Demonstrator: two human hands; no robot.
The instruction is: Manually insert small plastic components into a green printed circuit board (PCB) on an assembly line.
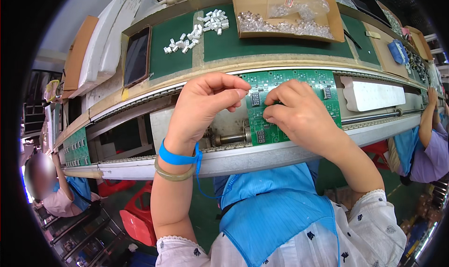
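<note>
Left hand (199,103): thumb and index finger drawn close together at the upper left edge of the green printed circuit board (257,120); a tiny item may sit at the tips, but whether they are closed on it cannot be determined. Right hand (301,110): fingers bent over the middle of the same board, thumb and forefinger a little apart as seen; anything between them is hidden. Left wrist carries a blue wrist strap (177,157) with a cord and, below it, a pale bangle (174,174).

The board lies across the conveyor, between its two rails, and bears black digit displays (255,99) at left and right. A white foam block (374,94) lies to its right; a second green board (76,148) is on the line at far left.

Beyond the rear rail, on the green bench surface (276,50): a loose heap of small white components (216,21), and a cardboard tray (255,3) containing clear small parts (283,28) and a plastic bag (304,4). A dark framed panel (136,56) leans to the left
</note>
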